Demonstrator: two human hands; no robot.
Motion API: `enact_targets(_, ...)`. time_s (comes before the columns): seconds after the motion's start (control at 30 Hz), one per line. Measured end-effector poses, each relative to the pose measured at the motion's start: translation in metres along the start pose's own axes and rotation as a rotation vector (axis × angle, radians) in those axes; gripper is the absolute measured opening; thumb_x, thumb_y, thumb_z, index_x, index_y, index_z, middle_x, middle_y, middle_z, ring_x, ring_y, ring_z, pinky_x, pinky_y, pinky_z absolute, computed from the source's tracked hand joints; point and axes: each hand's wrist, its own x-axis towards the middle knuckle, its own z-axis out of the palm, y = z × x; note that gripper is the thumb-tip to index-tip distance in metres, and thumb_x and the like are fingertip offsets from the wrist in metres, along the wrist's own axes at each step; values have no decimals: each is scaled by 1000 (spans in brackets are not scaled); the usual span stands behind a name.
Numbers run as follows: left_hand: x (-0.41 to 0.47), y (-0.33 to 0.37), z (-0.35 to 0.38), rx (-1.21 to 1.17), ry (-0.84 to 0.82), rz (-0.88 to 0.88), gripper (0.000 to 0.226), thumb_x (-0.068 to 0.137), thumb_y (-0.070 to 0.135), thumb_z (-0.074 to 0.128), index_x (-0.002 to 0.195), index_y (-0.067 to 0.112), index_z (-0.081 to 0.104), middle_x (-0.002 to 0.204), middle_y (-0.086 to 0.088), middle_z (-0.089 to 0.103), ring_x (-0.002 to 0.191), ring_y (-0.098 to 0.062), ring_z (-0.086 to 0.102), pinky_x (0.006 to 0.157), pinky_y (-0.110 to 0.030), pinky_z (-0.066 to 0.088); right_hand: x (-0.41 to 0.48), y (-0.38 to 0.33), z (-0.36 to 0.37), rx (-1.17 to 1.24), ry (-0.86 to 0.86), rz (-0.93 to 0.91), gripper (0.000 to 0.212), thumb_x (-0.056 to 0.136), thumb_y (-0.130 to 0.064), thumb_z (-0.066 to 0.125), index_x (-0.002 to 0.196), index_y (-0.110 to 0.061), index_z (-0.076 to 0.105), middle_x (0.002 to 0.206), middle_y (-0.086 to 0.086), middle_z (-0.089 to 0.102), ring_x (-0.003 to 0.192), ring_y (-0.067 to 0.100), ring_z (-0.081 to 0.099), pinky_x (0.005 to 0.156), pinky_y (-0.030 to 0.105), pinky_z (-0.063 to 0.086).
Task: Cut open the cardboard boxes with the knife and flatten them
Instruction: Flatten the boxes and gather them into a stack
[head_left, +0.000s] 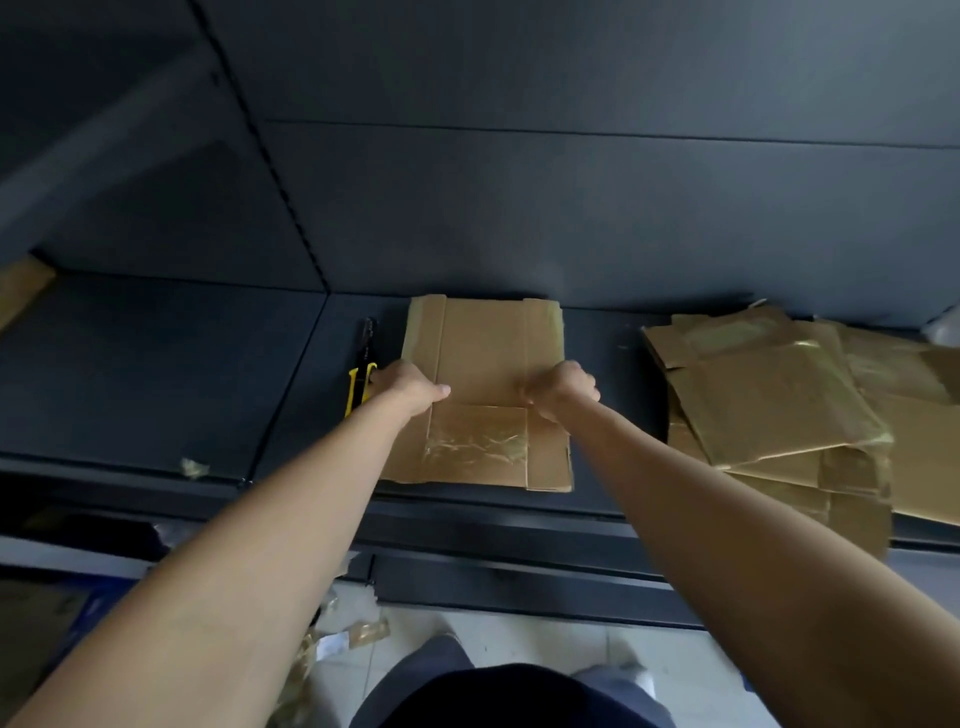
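Observation:
A flattened brown cardboard box (483, 353) with shiny tape patches lies on the dark shelf (156, 364) in front of me. My left hand (408, 387) grips its left edge, thumb on top. My right hand (563, 389) has its fingers curled on the right part of the box, gripping the cardboard there. A yellow-and-black utility knife (361, 374) lies on the shelf just left of the box, beside my left hand; neither hand holds it.
A stack of several flattened cardboard boxes (789, 410) lies on the shelf to the right. A scrap of tape (195, 467) sits near the shelf's front edge at left. More tape scraps (353, 634) litter the tiled floor below.

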Motion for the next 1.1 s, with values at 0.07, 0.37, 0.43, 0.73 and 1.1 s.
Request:
enact_targets(0.07, 6, 2, 1, 58, -3, 21, 66, 83, 39, 71, 131, 2, 47, 136, -19, 47, 116, -33, 53, 93, -36, 48, 4, -2, 4, -42, 14, -26, 68, 81, -37, 70, 134, -5, 42, 128, 15, 50, 115, 30, 52, 96, 39, 49)
enact_targets(0.37, 21, 17, 0, 440, 23, -25, 76, 78, 49, 72, 134, 5, 44, 142, -17, 35, 126, -36, 39, 95, -43, 41, 8, 7, 0, -53, 9, -91, 64, 81, -32, 73, 131, -7, 42, 127, 12, 51, 115, 29, 54, 85, 36, 48)
enact_targets(0.43, 13, 32, -6, 507, 132, 15, 83, 76, 43, 76, 139, 5, 37, 142, -15, 28, 127, -35, 33, 98, -44, 36, 10, 18, -17, -52, 66, -132, 49, 85, -30, 68, 124, -6, 50, 120, 11, 58, 108, 30, 58, 80, 35, 48)
enact_targets(0.73, -93, 153, 87, -15, -350, 598, 32, 92, 30, 61, 108, 3, 55, 108, -13, 56, 102, -28, 57, 87, -34, 46, 31, 120, -162, -116, 470, -13, 41, 95, -24, 52, 132, -8, 49, 139, 14, 43, 130, 33, 33, 102, 41, 34)
enact_targets(1.1, -117, 203, 146, -451, -502, 141, 40, 88, 23, 68, 122, 6, 55, 120, -11, 60, 100, -24, 58, 79, -35, 49, 47, 195, -206, -63, 372, 115, 42, 92, -27, 56, 128, -6, 49, 129, 13, 55, 124, 31, 45, 100, 40, 35)
